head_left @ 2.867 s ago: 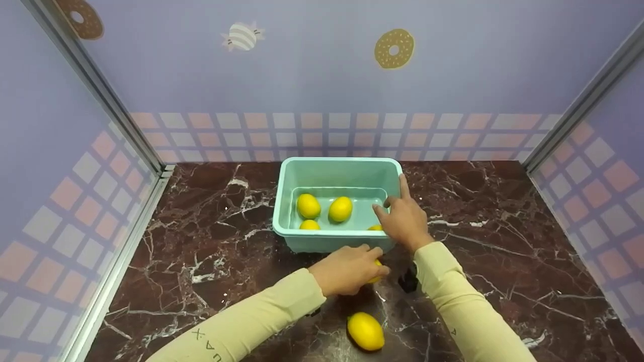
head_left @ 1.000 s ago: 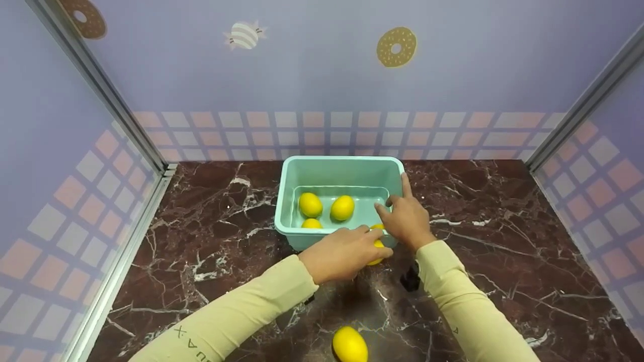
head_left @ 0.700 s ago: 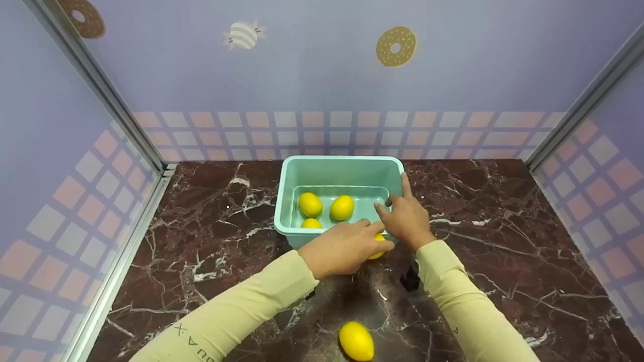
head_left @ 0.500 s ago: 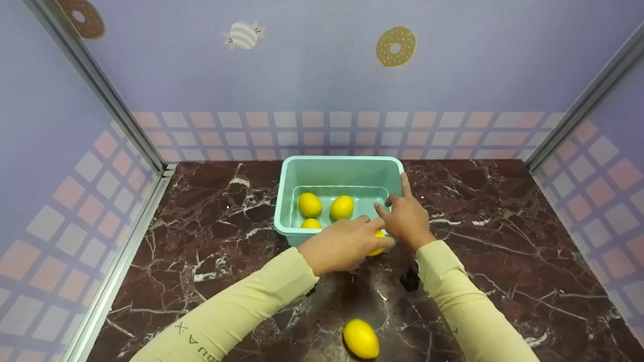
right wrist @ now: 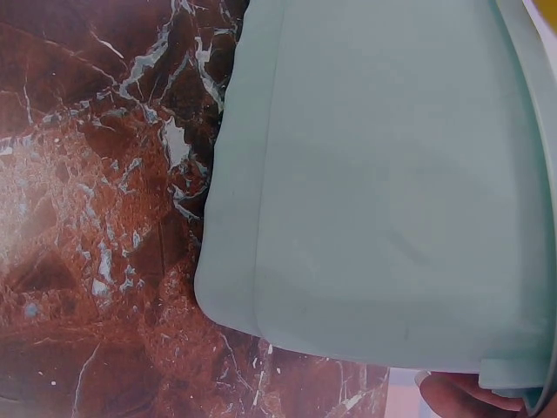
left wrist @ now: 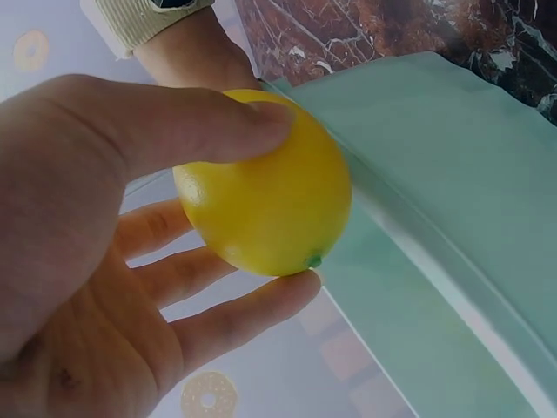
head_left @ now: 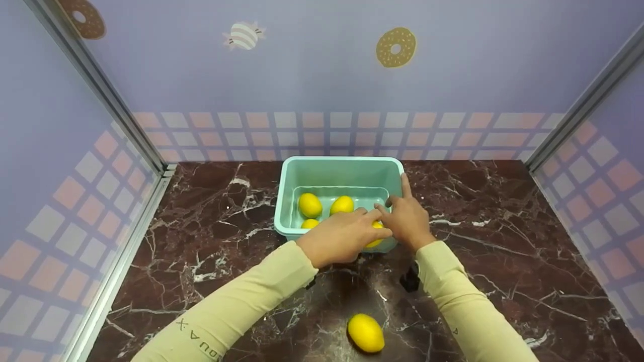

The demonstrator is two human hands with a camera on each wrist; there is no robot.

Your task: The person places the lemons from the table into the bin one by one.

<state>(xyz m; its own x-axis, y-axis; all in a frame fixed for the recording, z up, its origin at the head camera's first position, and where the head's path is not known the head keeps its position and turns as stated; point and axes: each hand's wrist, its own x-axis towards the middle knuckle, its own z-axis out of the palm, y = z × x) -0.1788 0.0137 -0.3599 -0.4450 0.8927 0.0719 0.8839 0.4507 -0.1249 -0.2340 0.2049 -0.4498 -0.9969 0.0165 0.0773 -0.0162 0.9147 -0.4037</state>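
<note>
My left hand (head_left: pixel 343 237) grips a yellow lemon (left wrist: pixel 270 196) between thumb and fingers, at the front right rim of a mint-green plastic bin (head_left: pixel 342 161). In the left wrist view the lemon's green tip points toward the bin's rim. At the bin's right side, my right hand (head_left: pixel 408 220) holds the rim, its index finger stretched along the edge and its thumb toward the inside. The right wrist view is mostly the bin's outer wall (right wrist: pixel 392 192), with a fingertip under the rim's corner. Several lemons lie in the bin, one of them at the left (head_left: pixel 310 205); my hands hide the front right part.
Another lemon (head_left: pixel 366 333) lies on the dark red marbled table (head_left: pixel 226 281), in front of the bin. Patterned purple walls (head_left: pixel 322 75) enclose the back and both sides, with metal rails (head_left: pixel 136 241) along the left edge.
My left hand has carried its lemon up from the table to the bin's front rim. The loose lemon has lately rolled right and slightly away. The right hand has stayed at the rim.
</note>
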